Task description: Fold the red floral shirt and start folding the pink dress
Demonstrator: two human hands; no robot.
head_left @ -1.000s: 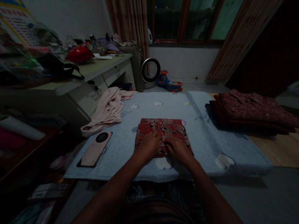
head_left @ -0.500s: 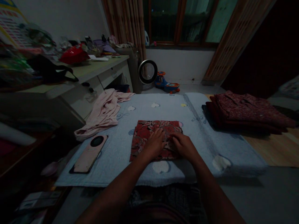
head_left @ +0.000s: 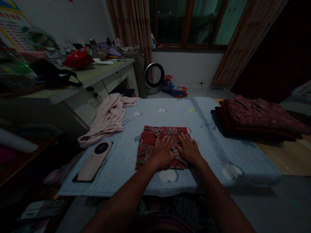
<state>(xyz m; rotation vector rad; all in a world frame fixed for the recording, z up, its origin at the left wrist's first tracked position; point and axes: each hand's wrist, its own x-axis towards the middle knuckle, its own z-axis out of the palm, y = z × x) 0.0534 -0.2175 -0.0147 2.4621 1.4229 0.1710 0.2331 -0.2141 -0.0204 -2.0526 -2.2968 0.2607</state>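
A red, leaf-patterned garment [head_left: 148,139], folded into a flat rectangle, lies on the pale blue cloth [head_left: 116,174] in front of me. My left hand [head_left: 163,152] rests flat on its middle, fingers stretched out. On the right part of the same fabric, my right hand [head_left: 189,149] also lies flat, its fingers spread. Both palms touch the cloth from above, and neither grips it. The parts of the garment under my hands are hidden.
Left of the garment lies a phone [head_left: 93,161] in a pink case. Behind it is a crumpled pink garment [head_left: 110,116]. A stack of folded dark red clothes [head_left: 259,116] sits at the right. A cluttered desk [head_left: 97,76] stands at the left, and a ride-on toy [head_left: 173,88] is on the floor beyond.
My right hand has gone from bent, pinched-looking fingers to lying flat and spread on the garment. My left hand has stayed near the middle, its fingers a little more spread.
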